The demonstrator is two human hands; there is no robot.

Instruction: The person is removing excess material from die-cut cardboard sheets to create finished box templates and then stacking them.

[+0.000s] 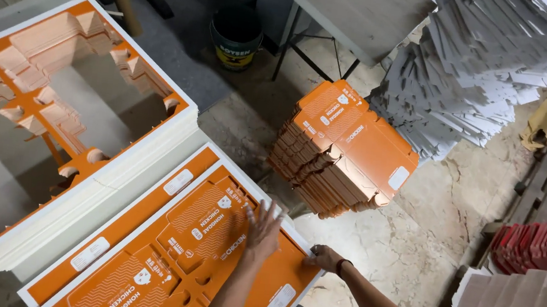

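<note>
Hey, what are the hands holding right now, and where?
The left hand lies flat on the top orange printed sheet; the right hand grips that sheet's right edge.

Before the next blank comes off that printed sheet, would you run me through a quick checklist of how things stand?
1. Left hand flat on the top printed sheet, fingers spread: ok.
2. Right hand at the sheet's right edge, gripping it: ok.
3. Blank already loosened from the surrounding waste: cannot tell.
4. Sheet squared up with the stack beneath: ok.
5. Pile of punched blanks on the floor, upright and within reach: ok, though its layers are slightly fanned.
6. Stack of leftover frames on the left, clear of both hands: ok.
</note>
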